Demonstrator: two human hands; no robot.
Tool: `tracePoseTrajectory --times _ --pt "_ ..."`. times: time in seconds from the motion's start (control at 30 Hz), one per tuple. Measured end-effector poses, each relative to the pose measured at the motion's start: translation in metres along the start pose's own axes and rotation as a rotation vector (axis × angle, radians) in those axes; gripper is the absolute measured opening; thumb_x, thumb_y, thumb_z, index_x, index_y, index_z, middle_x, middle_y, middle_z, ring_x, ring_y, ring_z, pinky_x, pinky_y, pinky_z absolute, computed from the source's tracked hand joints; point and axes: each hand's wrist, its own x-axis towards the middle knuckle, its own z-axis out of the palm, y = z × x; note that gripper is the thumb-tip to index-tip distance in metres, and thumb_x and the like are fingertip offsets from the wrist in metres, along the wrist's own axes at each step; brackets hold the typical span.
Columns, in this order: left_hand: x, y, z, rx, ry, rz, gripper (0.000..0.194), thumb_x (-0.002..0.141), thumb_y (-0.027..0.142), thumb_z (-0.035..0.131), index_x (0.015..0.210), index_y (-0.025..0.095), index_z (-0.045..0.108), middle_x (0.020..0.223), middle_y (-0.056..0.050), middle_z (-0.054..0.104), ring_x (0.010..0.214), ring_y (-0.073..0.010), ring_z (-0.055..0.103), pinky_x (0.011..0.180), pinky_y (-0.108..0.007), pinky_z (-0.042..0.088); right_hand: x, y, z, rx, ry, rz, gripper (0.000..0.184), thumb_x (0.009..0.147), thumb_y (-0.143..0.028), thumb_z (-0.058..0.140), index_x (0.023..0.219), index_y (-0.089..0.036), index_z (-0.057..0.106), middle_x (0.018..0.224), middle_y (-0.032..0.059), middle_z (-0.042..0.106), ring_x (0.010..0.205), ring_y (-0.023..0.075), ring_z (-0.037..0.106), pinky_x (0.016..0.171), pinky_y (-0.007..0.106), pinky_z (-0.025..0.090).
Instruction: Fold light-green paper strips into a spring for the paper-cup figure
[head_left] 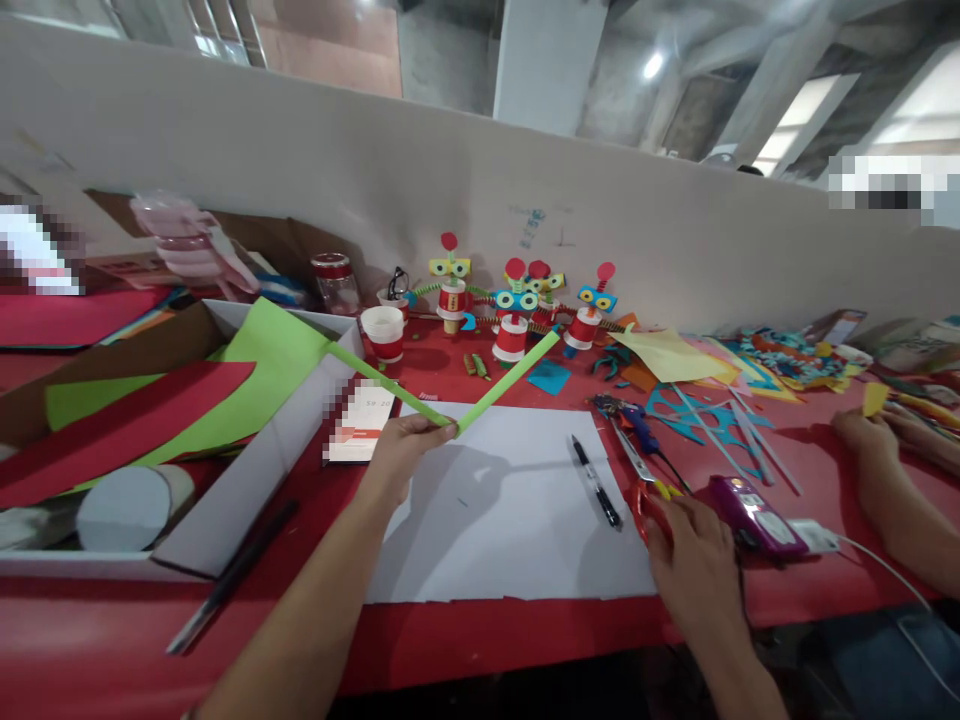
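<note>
My left hand (409,450) pinches two narrow green paper strips (510,382) where they meet, and they spread upward in a V above a white sheet of paper (517,530). At the sheet's right edge, my right hand (694,550) has its fingers curled at the red and yellow handles of a pair of scissors (636,458); part of the handles is hidden under the fingers. The blades point away from me. A black pen (596,482) lies on the sheet, left of the scissors. Beside the scissors is a blue glue gun (637,425).
A white box (262,480) with coloured paper stands left. Several paper-cup robot figures (511,335) and stacked cups (382,335) line the back. Right are a purple device (757,515) with a cable, cut paper (671,355) and another person's hand (866,435) holding yellow paper.
</note>
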Motion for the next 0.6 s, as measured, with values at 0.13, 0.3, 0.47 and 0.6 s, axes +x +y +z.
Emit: tracePoseTrajectory --times 0.13,0.3,0.47,0.6 --pt "-0.003 0.006 0.0 -0.028 0.055 0.022 0.025 0.045 0.035 0.083 0.063 0.018 0.076 0.064 -0.004 0.07 0.074 -0.0212 0.06 0.079 -0.034 0.044 -0.005 -0.017 -0.004 0.176 -0.038 -0.164 0.031 0.093 -0.034 0.043 0.11 -0.014 0.06 0.105 0.0158 0.066 0.1 0.0287 0.059 0.087 0.042 0.048" --pt "-0.023 0.021 -0.012 -0.073 0.176 0.008 0.026 0.044 0.034 0.084 0.063 0.018 0.076 0.069 -0.005 0.072 0.077 -0.0217 0.062 0.079 -0.033 0.046 0.014 -0.023 0.017 0.083 -0.085 -0.135 0.037 0.094 -0.034 0.04 0.11 -0.008 0.061 0.097 0.0185 0.068 0.088 0.0308 0.062 0.079 0.044 0.049" --pt "-0.061 0.019 -0.034 -0.09 0.257 -0.046 0.022 0.05 0.034 0.083 0.063 0.019 0.075 0.07 -0.005 0.072 0.079 -0.0214 0.063 0.079 -0.031 0.047 0.023 -0.033 0.034 -0.039 -0.126 -0.152 0.035 0.093 -0.028 0.045 0.112 -0.003 0.061 0.091 0.0189 0.067 0.082 0.0305 0.062 0.077 0.042 0.049" --pt "-0.087 0.01 -0.039 0.023 0.215 -0.134 0.027 0.05 0.036 0.08 0.067 0.016 0.077 0.07 -0.006 0.073 0.075 -0.0238 0.064 0.076 -0.033 0.047 0.018 -0.038 0.034 -0.119 -0.148 -0.197 0.032 0.094 -0.021 0.043 0.11 -0.002 0.063 0.088 0.0188 0.066 0.082 0.0289 0.063 0.077 0.039 0.049"
